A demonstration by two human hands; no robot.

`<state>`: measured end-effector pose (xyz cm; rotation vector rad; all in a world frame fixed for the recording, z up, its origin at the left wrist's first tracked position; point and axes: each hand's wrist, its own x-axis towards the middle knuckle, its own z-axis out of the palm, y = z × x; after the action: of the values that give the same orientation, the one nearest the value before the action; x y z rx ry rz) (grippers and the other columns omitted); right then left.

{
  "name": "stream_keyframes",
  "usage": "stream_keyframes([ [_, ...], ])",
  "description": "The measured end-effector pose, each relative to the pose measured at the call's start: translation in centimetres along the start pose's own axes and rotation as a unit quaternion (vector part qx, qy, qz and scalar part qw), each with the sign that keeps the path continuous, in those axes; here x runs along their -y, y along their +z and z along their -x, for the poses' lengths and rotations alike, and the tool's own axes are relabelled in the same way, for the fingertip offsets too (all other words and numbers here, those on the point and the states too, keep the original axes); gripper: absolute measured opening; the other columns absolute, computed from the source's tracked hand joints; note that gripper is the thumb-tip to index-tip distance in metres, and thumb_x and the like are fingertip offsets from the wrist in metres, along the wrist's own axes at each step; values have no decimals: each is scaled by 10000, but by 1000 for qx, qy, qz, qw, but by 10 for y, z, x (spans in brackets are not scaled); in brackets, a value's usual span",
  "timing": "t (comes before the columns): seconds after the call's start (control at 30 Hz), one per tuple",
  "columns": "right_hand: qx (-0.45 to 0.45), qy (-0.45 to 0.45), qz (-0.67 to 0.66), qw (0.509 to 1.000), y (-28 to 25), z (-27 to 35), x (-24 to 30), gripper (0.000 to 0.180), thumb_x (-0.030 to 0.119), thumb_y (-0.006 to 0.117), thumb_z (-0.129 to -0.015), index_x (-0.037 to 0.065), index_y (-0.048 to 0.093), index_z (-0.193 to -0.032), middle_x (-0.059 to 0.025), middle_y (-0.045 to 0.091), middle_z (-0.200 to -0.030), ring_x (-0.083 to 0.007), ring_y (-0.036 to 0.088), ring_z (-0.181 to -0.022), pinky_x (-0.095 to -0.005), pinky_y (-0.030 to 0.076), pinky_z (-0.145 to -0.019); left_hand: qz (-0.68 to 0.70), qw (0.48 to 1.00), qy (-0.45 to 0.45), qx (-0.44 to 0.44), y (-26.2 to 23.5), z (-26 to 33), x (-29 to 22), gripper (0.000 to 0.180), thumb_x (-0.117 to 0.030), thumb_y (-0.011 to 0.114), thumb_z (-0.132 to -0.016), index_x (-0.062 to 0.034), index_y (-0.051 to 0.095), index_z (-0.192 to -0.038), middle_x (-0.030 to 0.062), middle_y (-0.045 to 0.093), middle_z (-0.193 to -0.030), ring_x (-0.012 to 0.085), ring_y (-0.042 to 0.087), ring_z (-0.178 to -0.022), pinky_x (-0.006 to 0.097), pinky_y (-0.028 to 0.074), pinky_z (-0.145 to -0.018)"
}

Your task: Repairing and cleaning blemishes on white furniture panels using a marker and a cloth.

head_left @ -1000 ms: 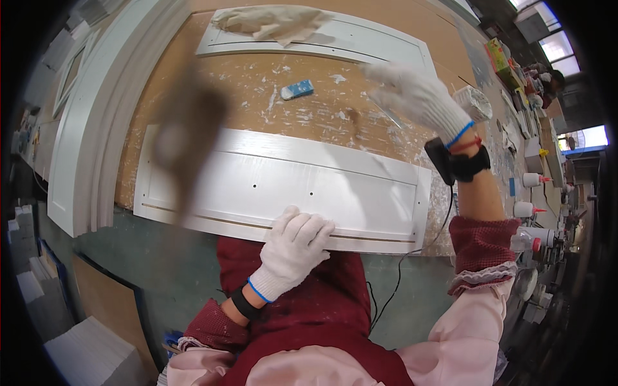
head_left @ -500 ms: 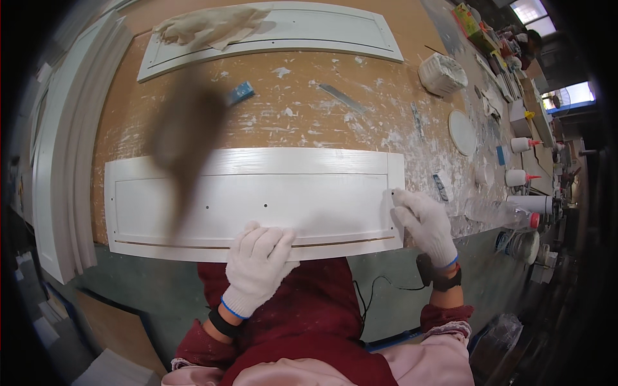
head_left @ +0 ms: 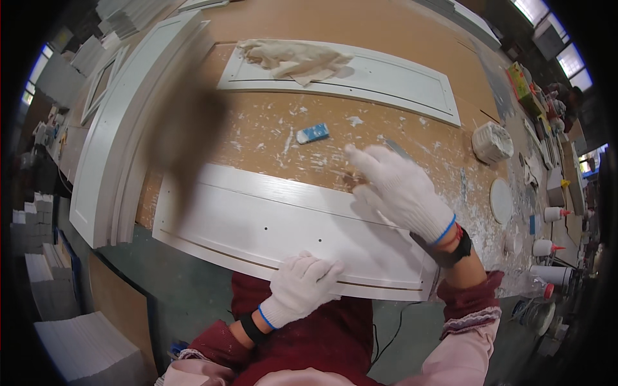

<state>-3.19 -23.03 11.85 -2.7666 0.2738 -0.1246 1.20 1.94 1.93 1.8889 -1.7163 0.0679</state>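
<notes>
A wide, paint-flecked worktable fills the middle of the view. White boards stand side by side at its left. The white panel being worked on lies flat along the table's near edge, right in front of the person, its left part hidden behind a dark blur. A similar panel lies beyond it, with a crumpled beige cloth on top.

The gloved left hand rests on the near panel's front edge, fingers close together; whether the thumb clamps underneath cannot be told. The gloved right hand is above the far edge of that panel, thumb and fingers apart, with nothing clearly held between them.

A white tub sits farther right, a blue block lies between the panels, and a thin strip lies just past the right hand.

The step in hand looks like steadying and handling the near panel; the next move seems to call for a firm left hand and a light right one, so the white face stays unmarked.
</notes>
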Motion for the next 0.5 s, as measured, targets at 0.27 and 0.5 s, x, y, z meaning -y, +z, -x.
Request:
stream_keyframes([
  [0.27, -116, 121, 118, 979, 19, -219, -22, 726, 307, 662, -869, 88, 355, -1490, -193, 409, -1452, -379, 566, -1194, -448, 510, -959, -19, 998, -7, -51, 5, 4, 1, 487, -297, 778, -667, -193, 686, -1133, -47, 576, -989, 166, 582, -866, 360, 527, -781],
  [0.5, -84, 166, 29, 982, 26, -205, -76, 367, 247, 636, -848, 39, 667, -1149, -156, 713, -964, -274, 674, -981, -391, 509, -884, 19, 1000, -8, -17, 8, 3, 1, 544, -351, 768, -637, -194, 669, -1148, -37, 549, -1013, 183, 578, -898, 372, 520, -800],
])
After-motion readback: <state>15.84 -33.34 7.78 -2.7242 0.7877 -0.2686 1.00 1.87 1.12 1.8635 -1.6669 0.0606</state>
